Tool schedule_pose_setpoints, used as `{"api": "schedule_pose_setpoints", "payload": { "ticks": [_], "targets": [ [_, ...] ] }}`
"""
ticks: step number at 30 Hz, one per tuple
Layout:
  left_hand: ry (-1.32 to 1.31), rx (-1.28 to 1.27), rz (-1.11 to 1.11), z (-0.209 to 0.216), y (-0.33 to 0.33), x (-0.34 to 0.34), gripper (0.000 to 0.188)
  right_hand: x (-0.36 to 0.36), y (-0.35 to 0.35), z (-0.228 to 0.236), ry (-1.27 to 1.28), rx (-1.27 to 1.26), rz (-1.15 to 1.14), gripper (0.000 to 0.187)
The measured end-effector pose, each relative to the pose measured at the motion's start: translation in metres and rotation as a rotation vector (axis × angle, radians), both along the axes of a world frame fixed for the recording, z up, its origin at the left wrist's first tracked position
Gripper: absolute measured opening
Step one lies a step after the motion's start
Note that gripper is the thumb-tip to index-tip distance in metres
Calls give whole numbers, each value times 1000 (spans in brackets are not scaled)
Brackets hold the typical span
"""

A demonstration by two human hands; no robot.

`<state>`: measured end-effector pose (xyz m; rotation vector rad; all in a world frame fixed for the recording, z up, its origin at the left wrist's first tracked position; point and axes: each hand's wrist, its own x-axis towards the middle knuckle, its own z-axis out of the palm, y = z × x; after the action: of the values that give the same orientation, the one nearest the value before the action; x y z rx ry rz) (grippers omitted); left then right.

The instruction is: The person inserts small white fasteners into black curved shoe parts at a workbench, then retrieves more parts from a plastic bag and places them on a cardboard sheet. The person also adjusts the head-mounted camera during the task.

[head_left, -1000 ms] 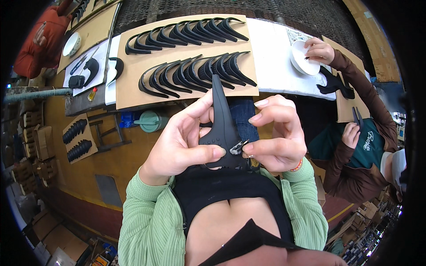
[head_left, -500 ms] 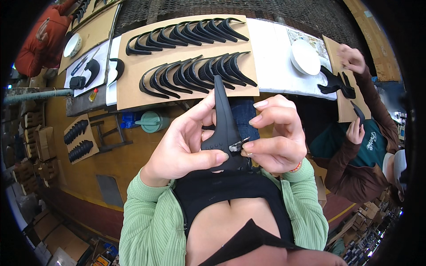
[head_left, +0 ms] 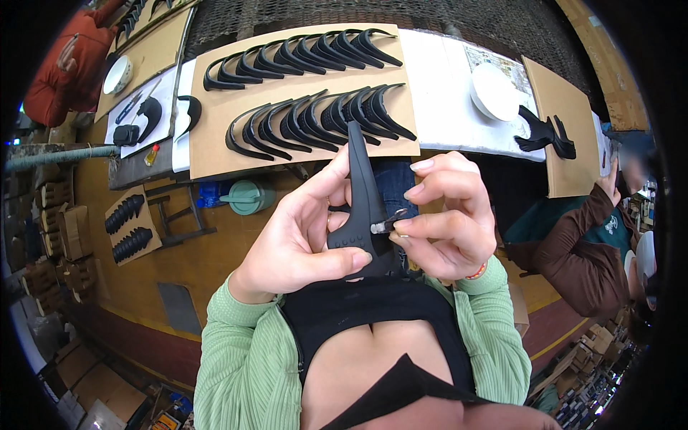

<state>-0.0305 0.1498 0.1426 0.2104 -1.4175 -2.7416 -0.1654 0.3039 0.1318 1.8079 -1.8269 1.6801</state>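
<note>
Near the middle of the frame, the left hand grips a black part and the right hand pinches a shiny tool at the part's edge, so best hold steady and go gently.

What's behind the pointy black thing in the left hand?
Fingers of the left hand and blue denim peek out behind the pointy black thing. Whatever it covers, including parts of those fingers, can't be seen.
</note>
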Motion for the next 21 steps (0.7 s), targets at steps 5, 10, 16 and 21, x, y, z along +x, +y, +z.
{"api": "schedule_pose_setpoints", "payload": {
  "ticks": [5, 10, 16, 21],
  "targets": [
    [1, -2, -6, 0, 0, 0, 92, -1, -2, 0, 7, -4, -13, 25],
    [-2, 10, -31, 0, -1, 1, 92, -2, 0, 3, 26, 55, 7, 18],
    [-6, 14, -18, 3, 1, 1, 92, -1, -3, 3, 22, 8, -33, 23],
    [2, 30, -56, 4, 0, 3, 92, -1, -4, 4, 24, 15, -54, 22]
  ]
}}
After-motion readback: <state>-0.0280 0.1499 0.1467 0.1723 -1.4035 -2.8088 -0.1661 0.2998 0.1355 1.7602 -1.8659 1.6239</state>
